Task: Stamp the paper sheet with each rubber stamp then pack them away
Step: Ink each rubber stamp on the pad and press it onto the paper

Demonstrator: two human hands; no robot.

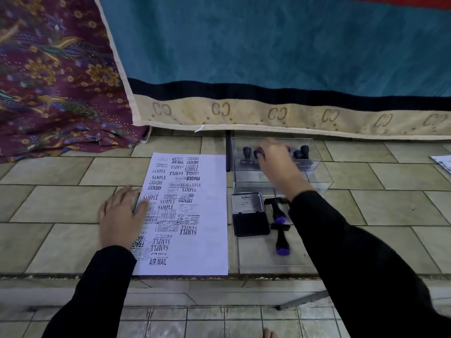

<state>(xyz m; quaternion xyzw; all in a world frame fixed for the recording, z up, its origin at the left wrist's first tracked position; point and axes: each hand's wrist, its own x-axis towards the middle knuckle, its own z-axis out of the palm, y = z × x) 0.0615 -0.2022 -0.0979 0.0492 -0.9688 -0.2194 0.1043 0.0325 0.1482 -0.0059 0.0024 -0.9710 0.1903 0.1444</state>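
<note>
A white paper sheet [192, 215] covered with black stamp prints lies on the tiled floor. My left hand [122, 215] rests flat on its left edge. My right hand [275, 159] reaches into a clear plastic box [317, 176] and its fingers curl round the black knob of a rubber stamp [257, 154]. Other black stamps [247, 156] [303, 154] stand in the box. An open ink pad [251, 224] lies right of the sheet. Two purple-tipped stamps [278, 212] [282, 242] lie beside the pad on a clear lid.
A teal mattress with a beige border [268, 113] stands right behind the box. Patterned purple cloth [56, 81] lies at the back left. More paper [443, 164] shows at the right edge. A floor step [219, 279] runs just below the sheet.
</note>
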